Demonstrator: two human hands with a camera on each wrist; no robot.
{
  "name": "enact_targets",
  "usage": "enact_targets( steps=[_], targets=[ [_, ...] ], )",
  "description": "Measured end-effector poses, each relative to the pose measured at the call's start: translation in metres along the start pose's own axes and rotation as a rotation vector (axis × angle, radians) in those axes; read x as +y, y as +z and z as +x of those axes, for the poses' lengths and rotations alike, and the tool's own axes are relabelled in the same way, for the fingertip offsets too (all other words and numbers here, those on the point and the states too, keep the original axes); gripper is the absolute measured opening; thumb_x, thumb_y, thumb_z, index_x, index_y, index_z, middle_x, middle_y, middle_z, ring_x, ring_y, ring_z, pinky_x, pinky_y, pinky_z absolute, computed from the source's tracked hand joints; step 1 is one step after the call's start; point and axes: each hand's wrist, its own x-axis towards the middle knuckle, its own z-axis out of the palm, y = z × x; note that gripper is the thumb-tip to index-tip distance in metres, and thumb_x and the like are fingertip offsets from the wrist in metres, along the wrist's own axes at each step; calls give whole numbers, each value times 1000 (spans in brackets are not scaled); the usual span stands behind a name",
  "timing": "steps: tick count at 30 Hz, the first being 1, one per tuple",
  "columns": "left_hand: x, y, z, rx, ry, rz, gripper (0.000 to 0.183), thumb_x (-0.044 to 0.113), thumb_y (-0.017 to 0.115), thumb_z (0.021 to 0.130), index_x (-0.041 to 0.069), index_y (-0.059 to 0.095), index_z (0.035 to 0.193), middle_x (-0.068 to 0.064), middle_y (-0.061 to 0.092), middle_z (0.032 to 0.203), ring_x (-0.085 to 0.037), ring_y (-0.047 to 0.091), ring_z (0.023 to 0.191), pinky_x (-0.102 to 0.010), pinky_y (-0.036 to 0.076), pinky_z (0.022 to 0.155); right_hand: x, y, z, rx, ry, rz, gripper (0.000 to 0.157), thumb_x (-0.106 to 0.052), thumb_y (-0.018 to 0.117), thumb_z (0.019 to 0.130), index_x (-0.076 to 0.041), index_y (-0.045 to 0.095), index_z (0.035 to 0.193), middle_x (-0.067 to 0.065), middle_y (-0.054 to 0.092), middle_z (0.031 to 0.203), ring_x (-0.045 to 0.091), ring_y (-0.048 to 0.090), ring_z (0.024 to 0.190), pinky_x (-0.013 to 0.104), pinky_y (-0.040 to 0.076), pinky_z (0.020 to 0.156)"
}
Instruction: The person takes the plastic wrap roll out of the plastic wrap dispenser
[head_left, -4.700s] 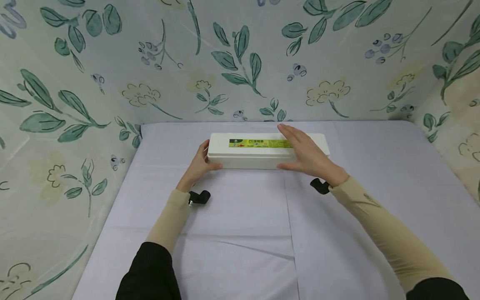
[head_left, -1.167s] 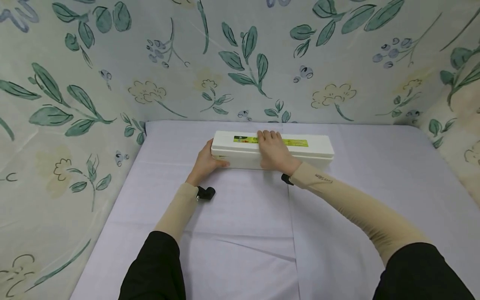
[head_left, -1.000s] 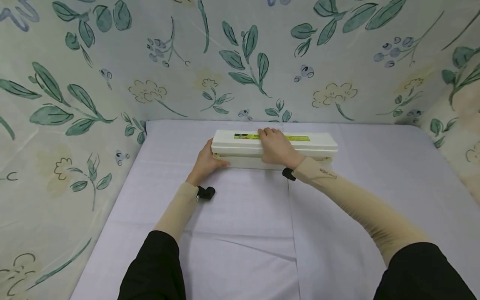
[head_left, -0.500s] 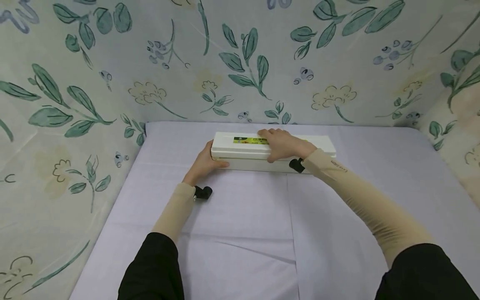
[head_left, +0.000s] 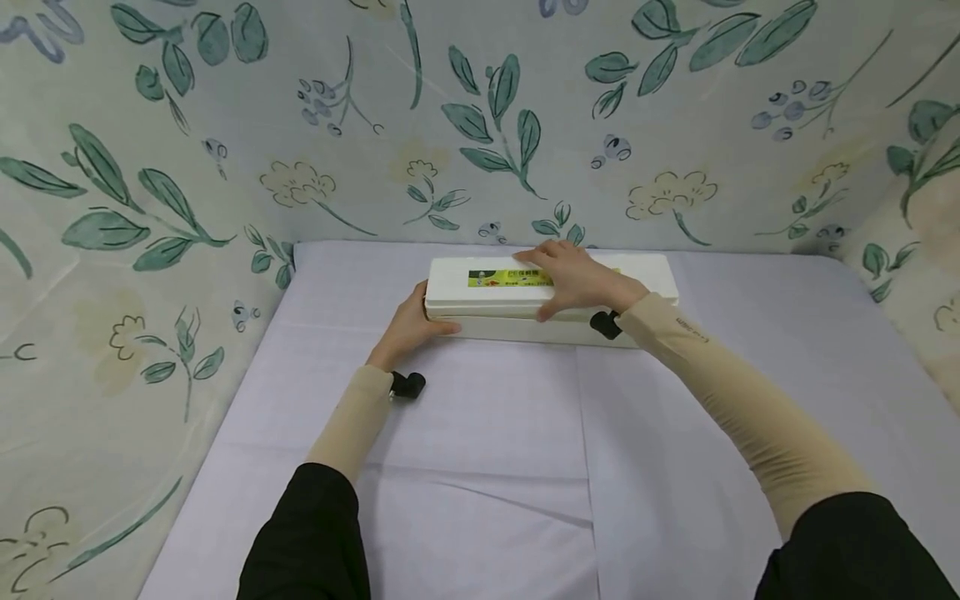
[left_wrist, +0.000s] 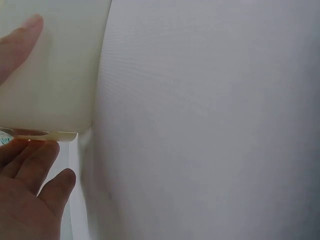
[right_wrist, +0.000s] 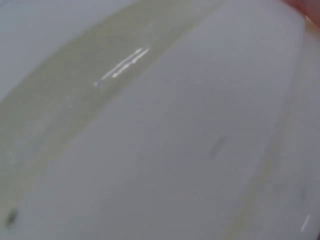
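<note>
head view: my left hand (head_left: 409, 327) grips box (head_left: 502, 328), right hand (head_left: 576, 280) spread wide across lid (head_left: 487, 297); slack left grip could cause sliding.

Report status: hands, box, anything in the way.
Left hand at box's left end, thumb on front. Right hand over lid. Box on table, lid on. Right hand covers part of label.

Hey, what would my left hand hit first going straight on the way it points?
Likely the white box: your left hand is at its left end, apparently touching, though depth is unclear.
</note>
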Motion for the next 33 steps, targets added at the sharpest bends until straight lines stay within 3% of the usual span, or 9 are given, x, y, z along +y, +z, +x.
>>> enact_targets(
  steps=[8,23,28,33],
  targets=[
    [1,2,0,-1,-12,-19,99,16,87,70,6,26,148,-11,43,143,-26,41,128,-41,29,108,0,3,-6,33,-20,-42,102,-38,87,67,-14,31,150,14,37,143,34,31,130,56,21,107],
    [-1,0,3,-19,-43,103,104,29,85,73,7,19,151,-10,30,152,-28,27,139,-45,22,111,12,3,-24,87,-45,-78,102,-47,83,70,-19,29,152,10,35,146,32,28,133,58,23,105],
    [-1,-1,2,-28,-35,80,103,28,84,74,7,20,151,-10,28,153,-27,27,139,-44,23,111,15,1,-30,88,-28,-67,102,-46,83,70,-18,29,152,12,34,147,36,26,135,58,17,108],
    [0,-1,1,-32,-32,57,102,26,84,75,7,19,151,-11,28,153,-27,28,139,-41,25,111,20,1,-35,90,-20,-60,101,-45,83,71,-18,29,152,12,35,147,34,27,133,57,18,108]
  ],
)
